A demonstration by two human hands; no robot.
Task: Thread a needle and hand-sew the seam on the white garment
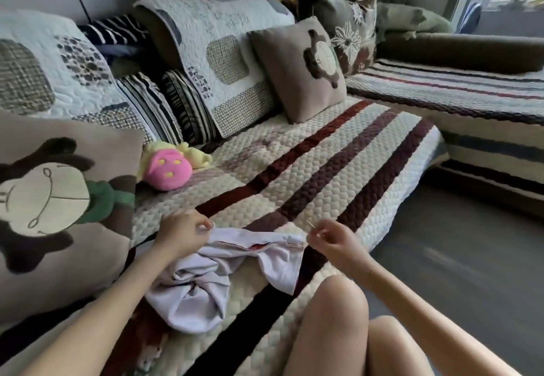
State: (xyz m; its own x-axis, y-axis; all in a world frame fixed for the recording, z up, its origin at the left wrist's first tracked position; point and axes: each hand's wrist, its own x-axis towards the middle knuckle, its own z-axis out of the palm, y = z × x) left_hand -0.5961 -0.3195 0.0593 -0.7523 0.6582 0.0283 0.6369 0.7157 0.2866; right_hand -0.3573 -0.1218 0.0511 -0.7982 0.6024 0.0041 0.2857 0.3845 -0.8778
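Quilted cream sofa cover with dark red stripes (323,155) carries your crumpled white cloth garment (200,284), stretched between both hands. Your right hand (332,241) pinches the thin metal needle (310,225). Your left hand (184,233) pinches the far edge, probably tensioning the seam. No sewing box shows.

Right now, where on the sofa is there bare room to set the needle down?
Free: striped seat cover between pink plush toy, grey cushion and white garment. Crowded: left hand, right hand with needle and garment in front; large cushion at left.
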